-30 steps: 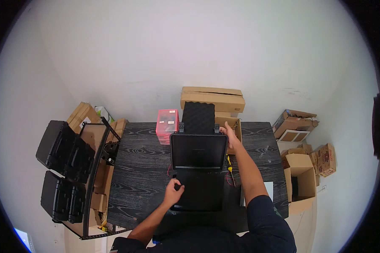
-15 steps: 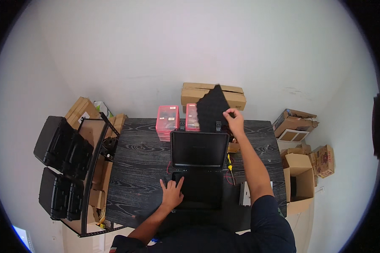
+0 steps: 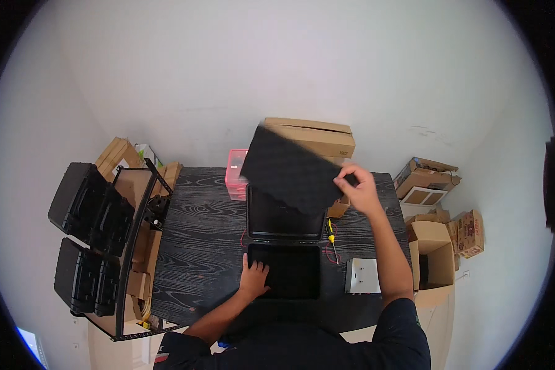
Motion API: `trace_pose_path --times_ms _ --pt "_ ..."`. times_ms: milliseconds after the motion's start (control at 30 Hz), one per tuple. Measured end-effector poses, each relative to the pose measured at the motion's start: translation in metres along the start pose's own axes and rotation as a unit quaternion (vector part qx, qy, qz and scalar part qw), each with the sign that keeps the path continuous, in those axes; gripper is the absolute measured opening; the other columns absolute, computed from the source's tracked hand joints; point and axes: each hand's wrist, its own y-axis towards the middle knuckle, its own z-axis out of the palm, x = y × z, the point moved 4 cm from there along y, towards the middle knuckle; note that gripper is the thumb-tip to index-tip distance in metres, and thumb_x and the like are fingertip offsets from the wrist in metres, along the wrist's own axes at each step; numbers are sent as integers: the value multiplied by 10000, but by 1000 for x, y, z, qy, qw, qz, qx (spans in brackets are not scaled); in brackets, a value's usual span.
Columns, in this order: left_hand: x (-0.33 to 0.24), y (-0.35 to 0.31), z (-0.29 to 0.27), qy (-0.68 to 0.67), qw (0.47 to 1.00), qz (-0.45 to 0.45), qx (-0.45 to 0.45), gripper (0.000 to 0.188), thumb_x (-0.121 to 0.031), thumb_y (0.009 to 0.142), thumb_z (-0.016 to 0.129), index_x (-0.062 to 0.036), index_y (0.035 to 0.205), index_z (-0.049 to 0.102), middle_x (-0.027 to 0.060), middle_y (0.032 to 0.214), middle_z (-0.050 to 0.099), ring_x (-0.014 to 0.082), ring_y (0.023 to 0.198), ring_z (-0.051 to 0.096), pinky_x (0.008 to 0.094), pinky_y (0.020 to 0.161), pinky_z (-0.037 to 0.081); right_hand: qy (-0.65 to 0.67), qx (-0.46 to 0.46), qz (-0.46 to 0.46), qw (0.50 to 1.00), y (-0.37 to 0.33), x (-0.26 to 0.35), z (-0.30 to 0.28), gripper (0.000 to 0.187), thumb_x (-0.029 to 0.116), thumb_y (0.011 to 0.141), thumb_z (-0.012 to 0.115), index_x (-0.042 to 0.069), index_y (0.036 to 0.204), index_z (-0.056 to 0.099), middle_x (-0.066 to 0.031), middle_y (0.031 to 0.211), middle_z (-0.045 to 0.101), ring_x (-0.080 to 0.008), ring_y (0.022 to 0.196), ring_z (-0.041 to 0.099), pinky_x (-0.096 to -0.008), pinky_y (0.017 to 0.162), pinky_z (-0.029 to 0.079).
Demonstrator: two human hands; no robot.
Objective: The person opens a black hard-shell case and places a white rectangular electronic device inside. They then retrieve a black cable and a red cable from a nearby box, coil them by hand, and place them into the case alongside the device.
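Observation:
My right hand (image 3: 359, 188) pinches a corner of a black foam sheet (image 3: 290, 169) with a bumpy surface. The sheet is raised and tilted over the propped lid (image 3: 277, 225) of a black hard case, hiding much of that lid. Below the lid lies the case's base (image 3: 293, 271), its dark inside facing up. My left hand (image 3: 253, 279) rests at the base's left rim, thumb and fingers apart, holding nothing. To the base's right are a yellow-handled screwdriver (image 3: 331, 233) and a white box-shaped unit (image 3: 362, 275), partly behind my right forearm.
A pink clear-fronted drawer box (image 3: 236, 174) and a long cardboard carton (image 3: 314, 137) stand at the back of the black wood-grain table (image 3: 197, 246). Black cases (image 3: 83, 271) sit on a rack at left. An open cardboard box (image 3: 435, 237) stands off the table's right side.
The foam sheet has swung left and nearer, from hanging behind the lid to spreading across it. My right hand has moved slightly right. My left fingers have shifted at the base's rim.

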Motion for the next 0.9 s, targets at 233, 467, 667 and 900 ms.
trace_pose_path --times_ms 233,467,667,900 --pt "-2 -4 -6 -34 998 12 -44 803 -575 852 761 -115 1479 560 136 1524 493 331 1498 364 782 1205 87 -89 141 11 986 -27 -26 40 122 15 876 742 23 984 686 -125 1085 726 -318 1044 693 -386 950 533" --pt "23 10 -47 -184 936 -1 -300 686 -376 862 760 -87 1449 554 167 1583 404 361 1503 331 703 1215 202 -243 89 -84 962 -54 -76 65 219 19 877 737 62 1088 692 -162 1395 624 -370 1275 574 -458 1112 459" --pt "45 38 -46 -173 934 -7 -313 741 -307 866 759 -79 1515 485 177 1638 338 388 1503 325 703 1213 211 -318 -149 -77 933 -92 -74 75 299 52 881 722 6 1161 628 -195 1333 606 -382 1211 594 -442 1056 478" --pt "42 42 -34 -163 943 41 -286 691 -277 870 742 -62 1484 509 153 1539 455 339 1391 458 641 1238 231 -185 -144 133 963 -195 -125 116 235 44 861 676 -1 1078 598 -179 1014 615 -390 987 612 -443 879 501"
